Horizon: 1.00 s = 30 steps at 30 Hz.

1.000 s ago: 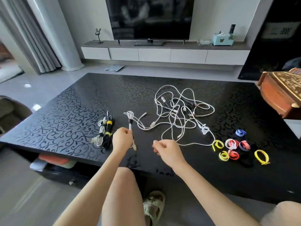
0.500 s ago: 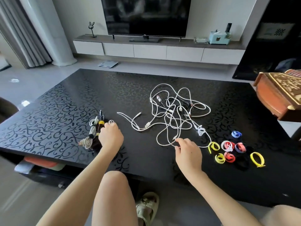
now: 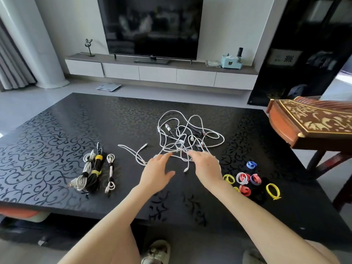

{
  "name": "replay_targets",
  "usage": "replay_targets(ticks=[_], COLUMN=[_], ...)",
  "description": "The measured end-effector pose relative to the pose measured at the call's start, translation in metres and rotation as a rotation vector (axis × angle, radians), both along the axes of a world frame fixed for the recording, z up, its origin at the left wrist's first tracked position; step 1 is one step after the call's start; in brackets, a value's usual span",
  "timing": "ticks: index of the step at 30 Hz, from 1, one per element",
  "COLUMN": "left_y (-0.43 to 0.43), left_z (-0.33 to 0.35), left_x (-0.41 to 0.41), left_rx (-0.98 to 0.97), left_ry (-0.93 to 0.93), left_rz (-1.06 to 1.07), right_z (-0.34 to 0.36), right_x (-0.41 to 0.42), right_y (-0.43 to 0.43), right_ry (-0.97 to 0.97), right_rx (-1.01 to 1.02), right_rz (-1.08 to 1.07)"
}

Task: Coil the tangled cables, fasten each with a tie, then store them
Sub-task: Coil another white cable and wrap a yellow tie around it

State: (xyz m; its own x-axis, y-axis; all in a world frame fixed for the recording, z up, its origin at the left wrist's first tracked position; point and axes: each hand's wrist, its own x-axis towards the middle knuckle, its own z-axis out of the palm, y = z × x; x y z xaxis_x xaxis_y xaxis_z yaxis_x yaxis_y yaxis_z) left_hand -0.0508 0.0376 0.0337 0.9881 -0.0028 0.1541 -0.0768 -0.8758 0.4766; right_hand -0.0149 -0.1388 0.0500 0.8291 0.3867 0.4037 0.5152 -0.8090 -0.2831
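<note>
A big black table [image 3: 57, 134] with swirly patterns fills the middle. Behind it, a dark TV [image 3: 152, 25] stands on a long, low white cabinet [image 3: 158, 74]. A little bunny figure [image 3: 88, 46] is on the cabinet's left end, and a blue box with a cat face [image 3: 231, 62] is on its right end. A flat scale [image 3: 109, 87] lies on the floor. A brown wooden zither [image 3: 312, 122] with gold pictures sits on the right. A round white pillar [image 3: 36, 44] stands beside a grey curtain [image 3: 11, 69].

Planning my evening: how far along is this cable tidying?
Done: the white-and-black cable bundle with yellow ties and the thin white tied coil lie left. In hand: left hand and right hand reach into the tangled white cables. Left: that tangle, the coloured loop ties, storing.
</note>
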Motion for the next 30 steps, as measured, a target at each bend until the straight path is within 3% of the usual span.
replay_targets(ticks=[6, 9, 14, 19, 21, 25, 28, 30], left_y=[-0.007, 0.004, 0.023, 0.042, 0.046, 0.041, 0.022, 0.002], left_z=[0.045, 0.088, 0.161, 0.211, 0.228, 0.247, 0.258, 0.266], left_x=[0.043, 0.067, 0.080, 0.076, 0.070, 0.057, 0.041, 0.022], left_rx=[-0.341, -0.477, -0.634, -0.894, -0.813, -0.247, -0.321, -0.596], left_ry=[-0.042, -0.117, -0.291, -0.359, -0.340, -0.066, -0.200, -0.254], left_rz=[0.268, 0.342, 0.319, 0.225, 0.196, 0.055, 0.175, 0.106], right_z=[0.136, 0.212, 0.308, 0.338, 0.332, 0.309, 0.302, 0.301], right_x=[0.027, 0.034, 0.039, 0.040, 0.038, 0.028, 0.024, 0.022], right_y=[0.005, 0.002, -0.009, -0.046, -0.060, -0.069, -0.061, -0.055], right_ry=[-0.256, -0.259, -0.318, -0.312, -0.232, -0.042, 0.025, 0.071], right_rx=[0.217, 0.366, 0.652, 0.921, 0.959, 0.996, 1.012, 1.037], right_rz=[0.075, 0.073, 0.023, -0.119, -0.150, -0.109, -0.103, -0.119])
